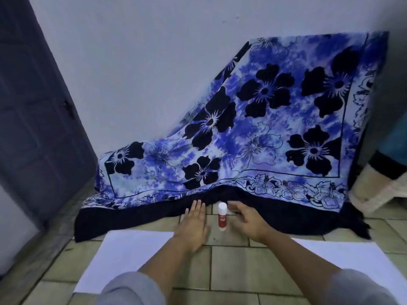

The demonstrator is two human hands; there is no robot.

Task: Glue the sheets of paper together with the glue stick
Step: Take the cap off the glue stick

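here, a floor of pale beige square tiles (231, 267) with dark grout meets a plain white wall (132, 73). a dark grey panelled door (33, 106) stands at the left. a blue, white and black flower-printed cloth (275, 128) drapes over something bulky against the wall, and its dark fringed hem lies on the tiles. two things lie flat on the floor well apart: a left sheet of white paper (123, 260) and a right sheet of white paper (356, 258), with bare tiles between them.

the small white-capped, red-labelled glue stick (222, 219) is on the tiles just in front of the cloth's hem, between the two hands and in neither. the left hand (193, 227) is palm down just to its left, fingers straight and pressed side by side, holding nothing. the right hand (251, 223) is just to its right, motion-blurred, fingers spread and loosely bent, its fingertips near the cap. whether they touch it i cannot tell.

the stick's long axis runs away from the person, white cap at the far end toward the cloth, red body nearer. it seems to stand on its base. grey sleeves (132, 291) cover both forearms.
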